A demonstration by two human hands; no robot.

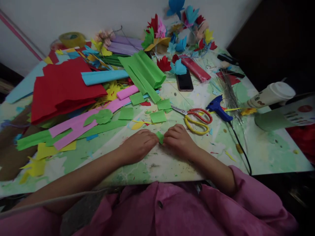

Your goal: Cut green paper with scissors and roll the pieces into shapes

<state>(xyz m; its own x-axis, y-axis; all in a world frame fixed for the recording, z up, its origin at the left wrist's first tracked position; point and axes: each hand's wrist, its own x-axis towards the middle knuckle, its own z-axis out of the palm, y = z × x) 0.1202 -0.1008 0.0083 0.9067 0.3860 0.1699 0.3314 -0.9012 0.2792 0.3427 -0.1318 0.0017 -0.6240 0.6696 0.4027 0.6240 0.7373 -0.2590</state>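
A small piece of green paper (160, 137) is pinched between my two hands near the table's front edge. My left hand (139, 146) has its fingers closed on the paper's left side, and my right hand (179, 141) is closed on its right side. Just beyond them lie several cut green squares, one of them a green square (158, 116) right above my hands. Scissors (197, 120) with red and yellow handles rest beyond my right hand, blades pointing left. To their right is a blue glue gun (219, 107) with a black cord.
Red paper (66, 85), pink strips (73, 129) and green crepe paper (144, 72) cover the left and middle. Paper flowers (180, 44) stand at the back beyond a phone (185, 82). A lidded cup (270, 94), a green-based cup (273, 118) and wires (230, 91) are right.
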